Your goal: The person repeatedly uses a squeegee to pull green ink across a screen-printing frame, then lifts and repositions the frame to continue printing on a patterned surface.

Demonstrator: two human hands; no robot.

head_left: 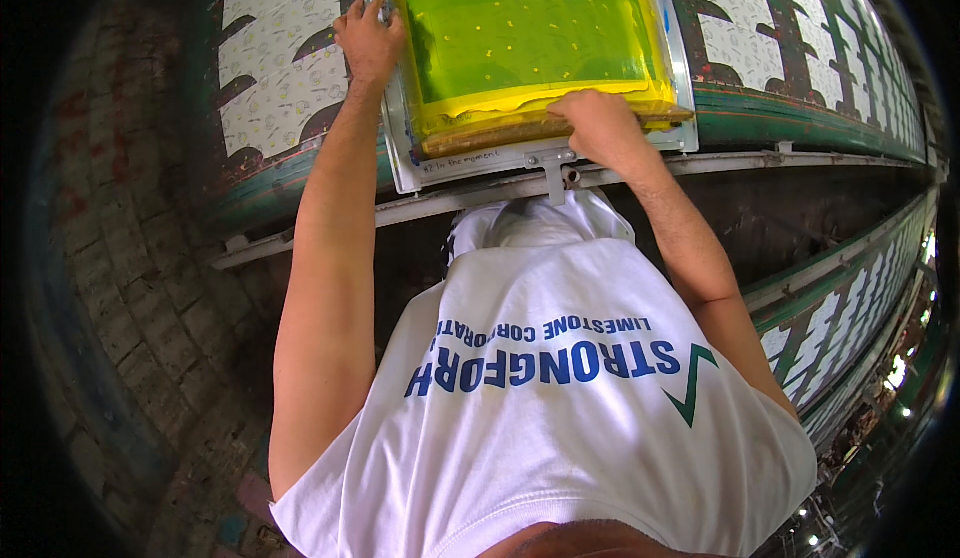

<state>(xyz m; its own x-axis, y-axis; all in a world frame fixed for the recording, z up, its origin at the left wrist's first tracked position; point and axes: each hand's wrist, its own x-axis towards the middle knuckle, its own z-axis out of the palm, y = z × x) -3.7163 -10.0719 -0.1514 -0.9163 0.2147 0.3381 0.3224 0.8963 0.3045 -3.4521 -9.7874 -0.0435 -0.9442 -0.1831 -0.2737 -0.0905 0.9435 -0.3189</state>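
A screen-printing frame (530, 91) with yellow-green translucent mesh lies before me, inside a grey metal holder (402, 163). My left hand (370, 40) is at the left side of the frame, its fingers bent over the metal edge. At the near edge, right of the middle, my right hand (604, 126) is closed with its knuckles up, on the frame's yellow-brown border. Its fingertips are mostly hidden. Small yellow specks show across the mesh.
Under the frame runs a long green printing table (795, 118) bearing white printed fabric pieces (270, 68). A metal rail (690, 164) with a bracket (551, 173) follows its near edge. Another such table (850, 308) stands at the right. Brick flooring (150, 308) lies to the left.
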